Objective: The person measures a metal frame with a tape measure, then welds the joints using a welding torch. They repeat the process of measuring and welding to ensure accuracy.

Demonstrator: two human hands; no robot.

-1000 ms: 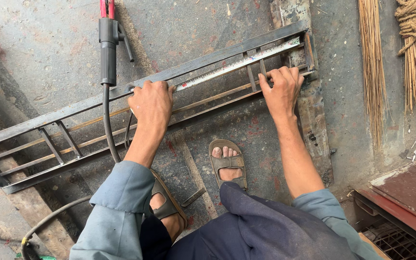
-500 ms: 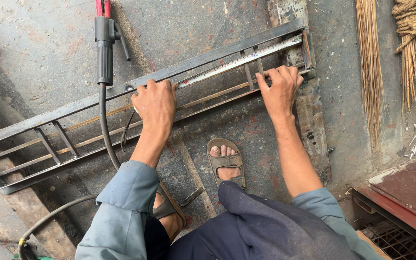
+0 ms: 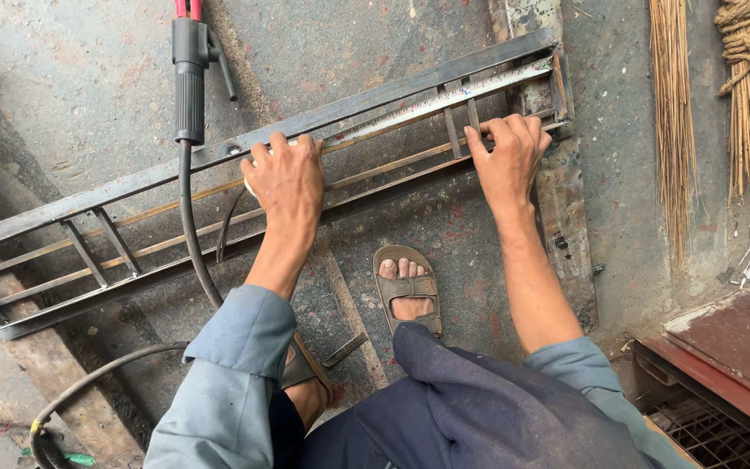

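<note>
Both hands press on a long metal frame (image 3: 132,260) crossing the picture diagonally. The left hand (image 3: 286,178) sits mid-frame, the right hand (image 3: 509,156) upper right (a tape measure (image 3: 444,100) stretches between them).
</note>
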